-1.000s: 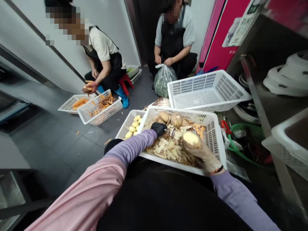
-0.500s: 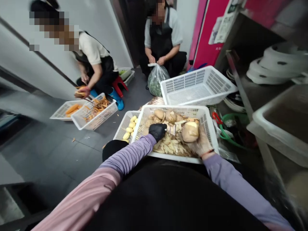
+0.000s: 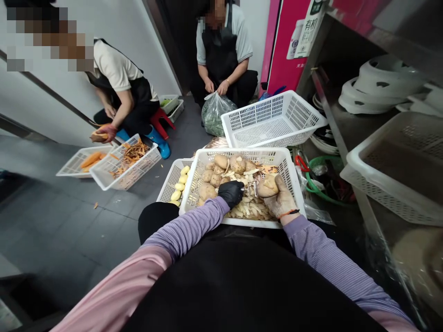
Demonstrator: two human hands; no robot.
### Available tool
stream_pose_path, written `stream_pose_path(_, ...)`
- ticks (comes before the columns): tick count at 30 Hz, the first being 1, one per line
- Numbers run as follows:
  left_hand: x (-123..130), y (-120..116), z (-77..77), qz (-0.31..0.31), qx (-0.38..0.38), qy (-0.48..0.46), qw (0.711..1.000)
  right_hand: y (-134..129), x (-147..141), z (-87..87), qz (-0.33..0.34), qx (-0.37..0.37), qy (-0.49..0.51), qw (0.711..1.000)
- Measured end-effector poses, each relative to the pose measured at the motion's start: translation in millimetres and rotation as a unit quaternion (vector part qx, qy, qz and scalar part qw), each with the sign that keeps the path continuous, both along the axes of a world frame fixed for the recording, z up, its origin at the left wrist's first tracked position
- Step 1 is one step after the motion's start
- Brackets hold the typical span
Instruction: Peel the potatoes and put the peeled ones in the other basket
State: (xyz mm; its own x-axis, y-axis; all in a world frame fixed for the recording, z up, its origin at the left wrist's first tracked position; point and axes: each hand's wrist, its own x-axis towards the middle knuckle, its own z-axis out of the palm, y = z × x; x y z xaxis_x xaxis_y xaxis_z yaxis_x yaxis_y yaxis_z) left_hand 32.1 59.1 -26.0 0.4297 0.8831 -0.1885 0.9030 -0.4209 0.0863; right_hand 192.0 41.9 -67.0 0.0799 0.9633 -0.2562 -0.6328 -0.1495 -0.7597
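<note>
In a black glove, my left hand (image 3: 231, 193) is closed around the handle of a peeler (image 3: 252, 189), whose metal head sits just left of a potato. My right hand (image 3: 283, 199), in a pale, dirty glove, grips that partly peeled potato (image 3: 267, 186) over the white basket (image 3: 294, 189) at my lap. Unpeeled potatoes (image 3: 207, 191) lie in the basket's left and back part. Potato peelings (image 3: 249, 210) are heaped beneath my hands. Peeled yellow potatoes (image 3: 179, 186) lie in a second basket (image 3: 166, 190) at the left.
An angled white basket (image 3: 273, 120) stands behind. A green basin (image 3: 325, 180) and a metal shelf (image 3: 353, 157) with white containers are on the right. One co-worker (image 3: 117, 78) sits by carrot baskets (image 3: 126, 168); another (image 3: 224, 55) holds a plastic bag (image 3: 218, 113) of greens.
The view has shifted, moving the scene left. The potato in my right hand has turned, showing less of its peeled side. The peeler remains in my left hand near it.
</note>
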Motion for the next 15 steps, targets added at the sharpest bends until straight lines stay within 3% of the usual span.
stream_pose_path(4,-11.5,10.9,-15.1,-0.022,0.015,0.006,1.000,-1.4,-2.8,-5.2,-0.022,-0.027,-0.010,0.999)
stream_pose_path(8,-28.7,22.8,-20.3,0.047,0.010,0.054,0.997,-3.1,0.2,-3.1,-0.017,-0.035,-0.015,0.999)
stream_pose_path(13,-17.8,25.2,-20.4,-0.065,0.054,0.007,0.996,-1.9,-1.3,0.8,-0.044,-0.027,-0.062,0.997)
stream_pose_path(15,-16.8,29.9,-22.1,-0.055,0.025,0.034,0.998,-2.9,-1.2,2.8,-0.040,-0.009,-0.083,0.996)
